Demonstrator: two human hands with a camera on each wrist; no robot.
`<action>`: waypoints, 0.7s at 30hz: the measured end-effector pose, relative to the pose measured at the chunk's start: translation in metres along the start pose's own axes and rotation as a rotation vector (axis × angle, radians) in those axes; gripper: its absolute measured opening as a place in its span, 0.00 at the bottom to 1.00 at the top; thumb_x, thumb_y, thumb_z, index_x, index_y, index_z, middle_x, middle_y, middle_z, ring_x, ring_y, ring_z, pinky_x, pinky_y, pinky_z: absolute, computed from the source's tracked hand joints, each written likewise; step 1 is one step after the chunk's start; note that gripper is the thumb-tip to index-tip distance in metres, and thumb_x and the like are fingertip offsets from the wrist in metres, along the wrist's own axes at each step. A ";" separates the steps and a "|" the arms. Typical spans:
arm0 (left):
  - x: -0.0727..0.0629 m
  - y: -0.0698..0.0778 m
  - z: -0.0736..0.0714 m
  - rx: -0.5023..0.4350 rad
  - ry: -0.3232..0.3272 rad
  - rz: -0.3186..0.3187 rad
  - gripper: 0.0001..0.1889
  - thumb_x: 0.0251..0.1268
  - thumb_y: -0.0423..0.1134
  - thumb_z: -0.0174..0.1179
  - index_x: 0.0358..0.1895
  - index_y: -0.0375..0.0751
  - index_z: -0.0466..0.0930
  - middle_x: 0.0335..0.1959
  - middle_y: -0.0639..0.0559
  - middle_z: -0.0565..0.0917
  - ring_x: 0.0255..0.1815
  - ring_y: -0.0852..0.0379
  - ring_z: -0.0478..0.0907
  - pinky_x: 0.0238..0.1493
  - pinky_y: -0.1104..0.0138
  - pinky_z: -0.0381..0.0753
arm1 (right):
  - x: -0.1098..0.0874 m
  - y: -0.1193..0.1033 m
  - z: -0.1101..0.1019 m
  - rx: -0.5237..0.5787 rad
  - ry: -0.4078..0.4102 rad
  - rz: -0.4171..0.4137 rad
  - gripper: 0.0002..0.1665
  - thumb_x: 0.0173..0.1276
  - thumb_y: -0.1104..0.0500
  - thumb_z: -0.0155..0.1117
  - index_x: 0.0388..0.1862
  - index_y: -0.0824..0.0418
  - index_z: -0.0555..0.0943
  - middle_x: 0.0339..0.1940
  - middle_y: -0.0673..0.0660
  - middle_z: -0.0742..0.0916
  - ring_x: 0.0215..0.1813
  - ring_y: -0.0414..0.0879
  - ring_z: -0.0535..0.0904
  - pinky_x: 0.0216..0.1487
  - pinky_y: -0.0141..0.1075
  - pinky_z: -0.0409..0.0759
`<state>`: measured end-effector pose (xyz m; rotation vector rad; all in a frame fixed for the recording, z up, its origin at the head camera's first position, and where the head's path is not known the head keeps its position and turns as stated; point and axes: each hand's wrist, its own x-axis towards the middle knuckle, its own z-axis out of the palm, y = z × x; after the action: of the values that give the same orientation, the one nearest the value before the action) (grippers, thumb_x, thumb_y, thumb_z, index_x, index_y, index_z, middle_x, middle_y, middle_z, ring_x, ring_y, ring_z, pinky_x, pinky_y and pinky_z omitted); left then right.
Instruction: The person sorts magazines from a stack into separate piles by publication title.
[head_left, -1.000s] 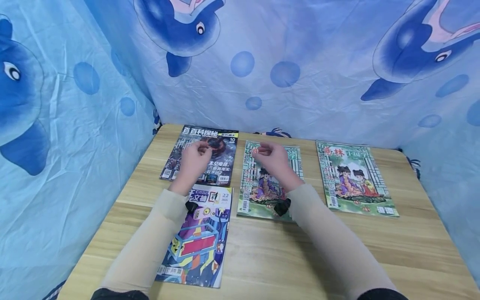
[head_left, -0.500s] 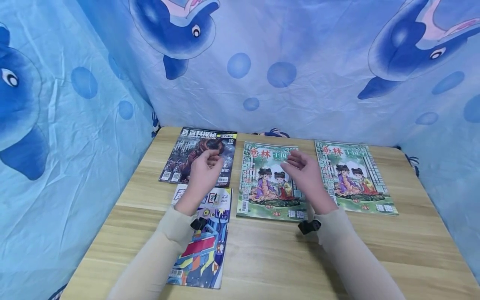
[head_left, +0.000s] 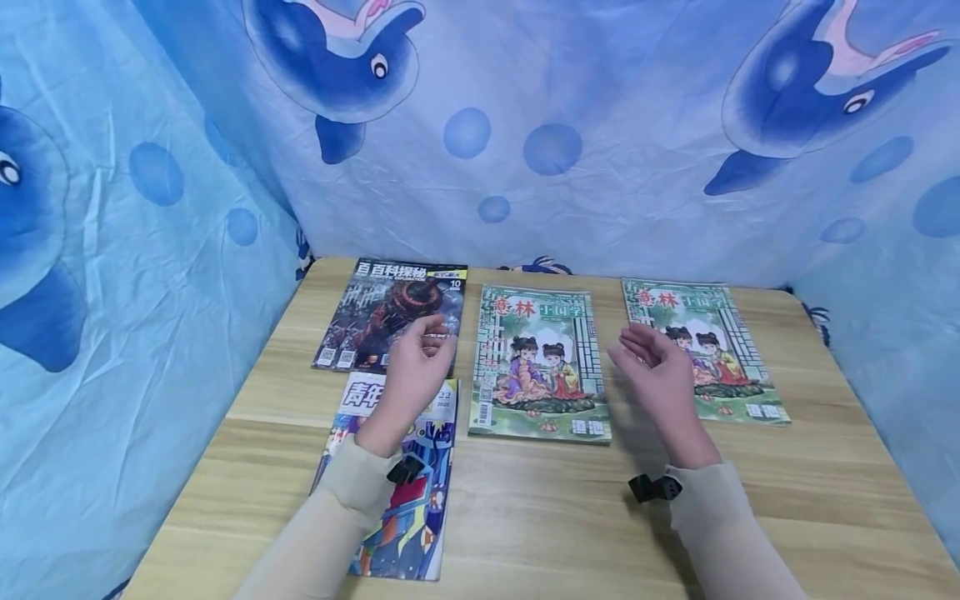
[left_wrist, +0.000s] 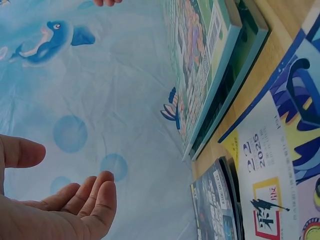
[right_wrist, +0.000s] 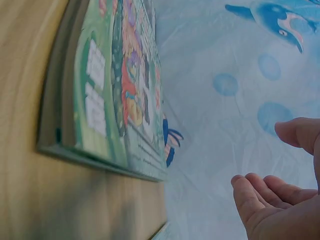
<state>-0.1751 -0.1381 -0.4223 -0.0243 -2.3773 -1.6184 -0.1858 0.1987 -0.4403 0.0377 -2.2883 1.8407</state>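
Note:
My left hand (head_left: 422, 357) hovers above two magazines on the left, its fingers loosely bent and holding nothing. Beneath and behind it lies a dark magazine (head_left: 375, 312); a colorful magazine (head_left: 442, 500) with "22 2025" on its cover is partly hidden by my left forearm. Between the hands, a green magazine (head_left: 547, 375) shows two illustrated girls; the left wrist view reveals another green one (left_wrist: 250, 55) directly under it. My right hand (head_left: 660, 367), also relaxed with nothing in it, overlaps the left edge of the matching green magazine (head_left: 723, 350) on the right.
A wooden table (head_left: 540, 508) carries all the magazines. Blue dolphin-print cloth (head_left: 600, 217) hangs like walls behind it and at both sides. Small camera units (head_left: 654, 487) are worn at the wrists.
My right hand has moved right and nearer to me, from over the middle green magazine to the right one. The left hand has shifted slightly right and closer. The magazines stay put.

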 end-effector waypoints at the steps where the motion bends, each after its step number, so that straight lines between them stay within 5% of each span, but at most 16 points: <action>1: -0.001 0.000 0.001 -0.001 0.000 -0.004 0.20 0.72 0.37 0.61 0.63 0.34 0.77 0.51 0.44 0.82 0.48 0.51 0.82 0.51 0.57 0.81 | -0.001 0.002 -0.002 -0.001 0.003 0.006 0.36 0.69 0.56 0.74 0.70 0.68 0.72 0.63 0.64 0.81 0.65 0.55 0.78 0.59 0.30 0.76; 21: -0.008 -0.003 0.008 -0.006 -0.020 -0.076 0.20 0.71 0.36 0.62 0.63 0.35 0.77 0.54 0.41 0.82 0.47 0.51 0.82 0.45 0.58 0.85 | -0.010 0.013 -0.004 -0.019 -0.013 0.061 0.39 0.68 0.55 0.74 0.73 0.68 0.69 0.66 0.67 0.79 0.67 0.57 0.75 0.59 0.27 0.75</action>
<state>-0.1695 -0.1307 -0.4301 0.0499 -2.4158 -1.6669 -0.1769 0.2045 -0.4540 -0.0227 -2.3403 1.8534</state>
